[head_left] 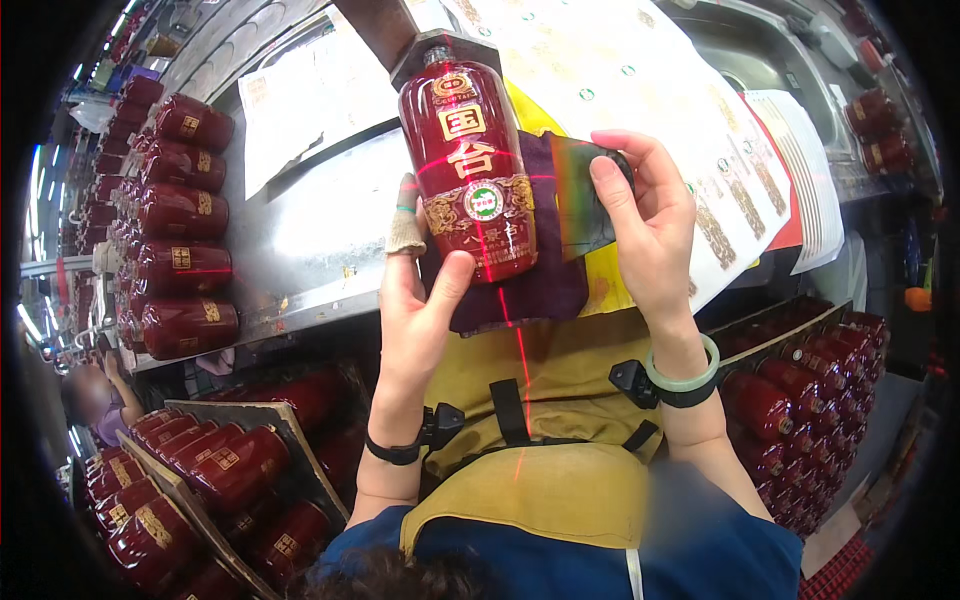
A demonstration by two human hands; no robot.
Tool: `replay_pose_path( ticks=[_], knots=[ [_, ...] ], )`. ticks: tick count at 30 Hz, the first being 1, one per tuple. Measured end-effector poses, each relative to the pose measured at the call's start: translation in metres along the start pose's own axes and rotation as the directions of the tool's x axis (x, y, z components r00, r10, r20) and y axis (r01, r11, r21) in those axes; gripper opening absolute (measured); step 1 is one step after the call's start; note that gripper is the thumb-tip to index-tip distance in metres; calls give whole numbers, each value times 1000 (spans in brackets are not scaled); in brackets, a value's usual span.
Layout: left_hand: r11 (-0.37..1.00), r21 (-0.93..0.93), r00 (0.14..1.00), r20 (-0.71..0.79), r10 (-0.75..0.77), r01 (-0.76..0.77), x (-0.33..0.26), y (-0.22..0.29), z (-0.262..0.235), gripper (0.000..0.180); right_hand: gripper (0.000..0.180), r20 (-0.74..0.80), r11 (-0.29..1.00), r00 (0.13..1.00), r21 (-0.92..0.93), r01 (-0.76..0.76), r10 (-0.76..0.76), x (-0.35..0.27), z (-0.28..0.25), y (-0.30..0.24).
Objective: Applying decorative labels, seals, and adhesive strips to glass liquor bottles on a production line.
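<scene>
A dark red glass bottle [462,225] with gold and white decoration lies on a dark purple cloth [548,290], its neck pointing away from me. My left hand [420,305] grips the lower left side of the bottle, thumb on its front and fingers partly hidden along its side. A beige cover wraps one of those fingers. To the right of the bottle, my right hand [655,215] pinches a thin, dark, flat piece [592,205] with a yellow-green sheen; its exact kind is unclear. Red light lines cross the bottle and cloth.
A brown metal stop [455,45] stands at the bottle's neck. Printed decal sheets [690,110] spread over the right, with a sink [750,55] beyond. Red bottles [185,210] line the left; crated bottles [235,465] stand low on both sides. Another person [125,400] is far left.
</scene>
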State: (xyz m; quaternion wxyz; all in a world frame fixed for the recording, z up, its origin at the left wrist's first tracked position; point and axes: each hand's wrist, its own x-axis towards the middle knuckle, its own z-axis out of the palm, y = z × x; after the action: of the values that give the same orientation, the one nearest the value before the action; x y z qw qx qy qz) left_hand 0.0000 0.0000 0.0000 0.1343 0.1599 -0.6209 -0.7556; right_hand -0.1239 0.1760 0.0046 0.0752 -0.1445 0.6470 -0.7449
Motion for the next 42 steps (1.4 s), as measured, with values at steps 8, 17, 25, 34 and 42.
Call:
replay_pose_path(
  ticks=[8, 17, 25, 34, 42],
  knots=[
    [914, 311, 966, 84, 246, -260, -2, -15, -5, 105, 27, 73, 934, 957, -206, 291, -282, 11, 6, -10],
    [441, 797, 837, 140, 530, -412, 4, -1, 1, 88, 20, 511, 442, 602, -411, 798, -613, -3, 11, -20],
    [804, 576, 975, -48, 215, -149, 9, -10, 1, 98, 26, 389, 469, 677, -505, 724, -625, 8, 7, -25],
    [391, 794, 790, 173, 588, -465, 8, 6, 0, 83, 19, 383, 626, 732, -379, 681, -563, 16, -1, -29],
    [523, 733, 823, 88, 561, -435, 4, 0, 10, 99, 21, 656, 476, 562, -333, 814, -503, 18, 25, -38]
  ],
)
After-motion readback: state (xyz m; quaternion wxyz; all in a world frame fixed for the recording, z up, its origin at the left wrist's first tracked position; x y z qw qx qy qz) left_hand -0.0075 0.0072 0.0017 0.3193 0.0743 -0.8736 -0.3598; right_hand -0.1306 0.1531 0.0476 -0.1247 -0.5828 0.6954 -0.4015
